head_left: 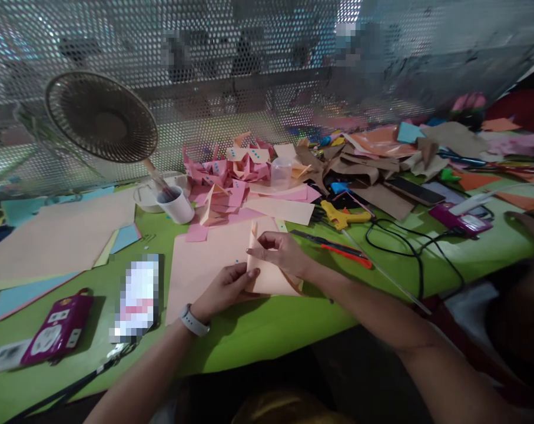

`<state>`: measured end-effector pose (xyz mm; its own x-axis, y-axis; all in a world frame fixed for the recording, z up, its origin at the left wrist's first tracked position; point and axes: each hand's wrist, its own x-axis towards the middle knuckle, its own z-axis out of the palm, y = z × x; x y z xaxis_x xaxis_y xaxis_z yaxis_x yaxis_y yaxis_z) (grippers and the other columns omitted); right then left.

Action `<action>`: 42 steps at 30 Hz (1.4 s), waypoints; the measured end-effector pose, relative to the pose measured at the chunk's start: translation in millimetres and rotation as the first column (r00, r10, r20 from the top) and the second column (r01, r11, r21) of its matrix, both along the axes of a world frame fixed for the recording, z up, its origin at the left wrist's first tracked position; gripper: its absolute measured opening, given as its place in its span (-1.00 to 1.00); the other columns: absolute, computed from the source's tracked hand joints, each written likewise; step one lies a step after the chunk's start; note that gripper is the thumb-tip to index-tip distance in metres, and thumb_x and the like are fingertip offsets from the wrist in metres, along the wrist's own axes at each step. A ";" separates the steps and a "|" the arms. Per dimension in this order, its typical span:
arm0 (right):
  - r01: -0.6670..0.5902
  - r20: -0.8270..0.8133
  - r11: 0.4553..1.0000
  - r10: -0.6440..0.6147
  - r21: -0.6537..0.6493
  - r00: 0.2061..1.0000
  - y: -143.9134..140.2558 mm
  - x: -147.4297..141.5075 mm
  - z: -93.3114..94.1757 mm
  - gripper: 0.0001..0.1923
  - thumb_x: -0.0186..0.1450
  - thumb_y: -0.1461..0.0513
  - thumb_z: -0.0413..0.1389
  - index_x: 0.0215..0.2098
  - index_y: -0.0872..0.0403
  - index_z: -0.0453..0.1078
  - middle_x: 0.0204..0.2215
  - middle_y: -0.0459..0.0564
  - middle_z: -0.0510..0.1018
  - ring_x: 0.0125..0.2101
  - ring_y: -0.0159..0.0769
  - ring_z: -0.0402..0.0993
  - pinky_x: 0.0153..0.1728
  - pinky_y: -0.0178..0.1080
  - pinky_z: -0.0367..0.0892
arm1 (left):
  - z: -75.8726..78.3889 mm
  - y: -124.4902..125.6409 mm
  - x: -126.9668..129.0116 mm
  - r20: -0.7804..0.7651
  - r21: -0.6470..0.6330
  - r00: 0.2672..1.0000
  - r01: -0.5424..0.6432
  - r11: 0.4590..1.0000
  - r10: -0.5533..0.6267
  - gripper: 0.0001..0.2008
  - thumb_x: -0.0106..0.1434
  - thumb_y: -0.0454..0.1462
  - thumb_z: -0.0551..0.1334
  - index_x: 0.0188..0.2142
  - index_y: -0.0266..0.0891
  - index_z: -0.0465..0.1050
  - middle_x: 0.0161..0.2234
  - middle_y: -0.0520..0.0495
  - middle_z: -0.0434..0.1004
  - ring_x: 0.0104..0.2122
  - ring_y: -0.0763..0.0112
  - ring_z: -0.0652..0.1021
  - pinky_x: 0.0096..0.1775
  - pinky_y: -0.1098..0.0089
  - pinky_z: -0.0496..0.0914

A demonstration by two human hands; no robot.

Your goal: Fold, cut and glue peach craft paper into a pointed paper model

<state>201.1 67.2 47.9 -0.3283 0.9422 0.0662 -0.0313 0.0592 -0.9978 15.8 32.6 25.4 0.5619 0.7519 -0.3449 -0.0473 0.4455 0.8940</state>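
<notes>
The green table (231,347) is lit dimly and coolly, with colours muted. Light is let in from behind through a perforated screen (275,88), its holes flared to white near the top centre; the fan (101,118) is left dark against it. A pale sheen is spread across the table's right side, a soft shadow is cast below the paper (271,282), and the space under the table's front edge is sunk in near-black. Fine detail is softened throughout. A card (138,300) is masked by square pixels. The arms (399,327) are stretched by wide-angle distortion.
</notes>
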 end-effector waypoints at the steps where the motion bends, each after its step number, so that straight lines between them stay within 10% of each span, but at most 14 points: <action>1: -0.003 -0.030 1.000 0.003 -0.024 1.000 0.0 -1.0 -0.1 -0.63 0.08 0.01 0.33 -0.44 0.11 0.39 -0.46 -0.12 0.44 -0.44 -0.40 0.29 -0.41 -0.29 0.17 | 1.0 -0.3 0.2 -0.017 0.003 1.000 0.013 1.000 -0.013 -0.61 0.19 0.01 0.32 -0.22 -0.27 0.44 -0.33 -0.01 0.45 -0.28 0.37 0.54 -0.11 0.22 0.51; 42: -0.025 -0.077 0.997 0.019 -0.078 0.997 -0.2 -3.0 -6.6 -0.61 0.02 -0.01 0.35 -0.44 0.11 0.40 -0.48 -0.13 0.42 -0.46 -0.39 0.28 -0.42 -0.28 0.19 | 2.6 1.7 -0.6 -0.166 0.125 0.985 0.055 0.991 -0.033 -0.52 0.16 0.08 0.30 -0.24 -0.31 0.44 -0.41 -0.01 0.38 -0.47 0.52 0.37 -0.43 0.47 0.35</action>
